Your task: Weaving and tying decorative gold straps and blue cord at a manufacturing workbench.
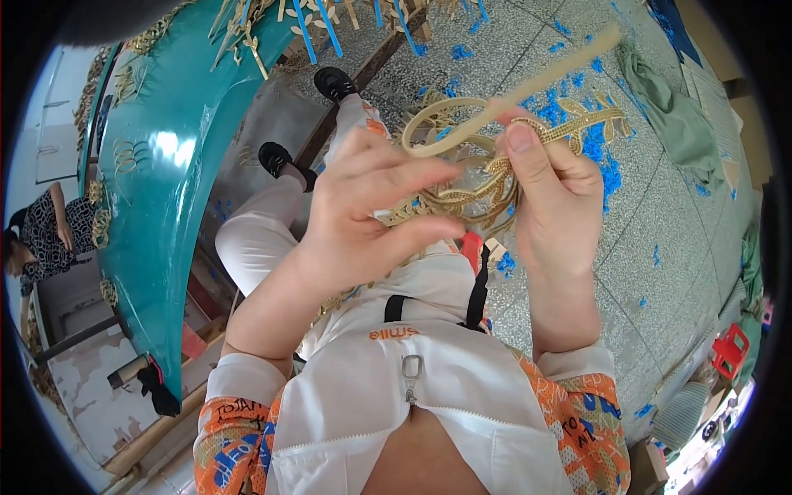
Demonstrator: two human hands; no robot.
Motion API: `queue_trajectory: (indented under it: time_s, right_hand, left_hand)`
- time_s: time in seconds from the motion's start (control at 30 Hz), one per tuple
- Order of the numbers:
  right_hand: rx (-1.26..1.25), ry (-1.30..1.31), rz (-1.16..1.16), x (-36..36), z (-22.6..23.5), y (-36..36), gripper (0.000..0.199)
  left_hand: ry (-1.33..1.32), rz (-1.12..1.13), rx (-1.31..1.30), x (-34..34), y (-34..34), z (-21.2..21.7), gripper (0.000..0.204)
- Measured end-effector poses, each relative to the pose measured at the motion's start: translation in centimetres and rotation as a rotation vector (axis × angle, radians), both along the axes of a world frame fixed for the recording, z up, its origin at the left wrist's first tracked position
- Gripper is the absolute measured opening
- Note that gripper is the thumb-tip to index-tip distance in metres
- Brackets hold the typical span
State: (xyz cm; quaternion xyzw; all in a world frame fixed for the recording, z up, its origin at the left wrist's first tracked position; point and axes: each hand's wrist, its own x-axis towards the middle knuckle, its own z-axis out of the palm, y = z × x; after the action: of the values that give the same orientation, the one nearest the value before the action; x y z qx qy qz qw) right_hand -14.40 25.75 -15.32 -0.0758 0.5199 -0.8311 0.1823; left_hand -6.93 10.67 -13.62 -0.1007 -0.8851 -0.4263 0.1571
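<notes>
In front of my chest, my right hand (561,186) pinches a coiled gold braided band (499,173) between thumb and fingers. One end of the band carries gold leaf shapes (606,120) and sticks out past that hand to the right. A smooth, flat, pale-gold strip (553,70) loops at the top of the coil and runs up to the right, its far end blurred. My left hand (363,202) is beside the coil on the left. Its fingers and thumb are spread apart, with no grip on the band that I can see.
A glossy teal tabletop (177,124) stands on the left, with gold bands (128,157) lying on it. More leafy gold pieces and blue strips (326,29) hang at its far end. Blue scraps (610,177) litter the speckled floor. A person (54,227) sits across the table.
</notes>
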Motion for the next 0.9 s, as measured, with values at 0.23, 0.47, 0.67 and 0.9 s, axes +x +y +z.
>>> queue_trajectory:
  time_s: [0.23, 0.47, 0.67, 0.9]
  right_hand:
    - [-0.027, -0.011, 0.055, 0.2, -0.1, 0.3, 0.017]
    - [0.041, 0.099, -0.006, 0.8, -0.3, -0.3, 0.012]
    - [0.338, 0.604, -0.035, 0.0, -0.4, 0.3, 0.029]
    - [0.576, 0.970, 0.305, -4.4, -4.7, 4.4, 0.078]
  left_hand:
    - [0.021, 0.001, 0.034, 0.2, 0.9, -0.7, 0.017]
    - [0.002, 0.029, 0.191, -0.5, 1.8, -0.6, 0.014]
    - [-0.131, 0.123, 0.068, 0.2, 2.4, -0.2, 0.010]
    - [-0.220, -0.071, 0.451, 1.0, 0.9, -0.2, 0.009]
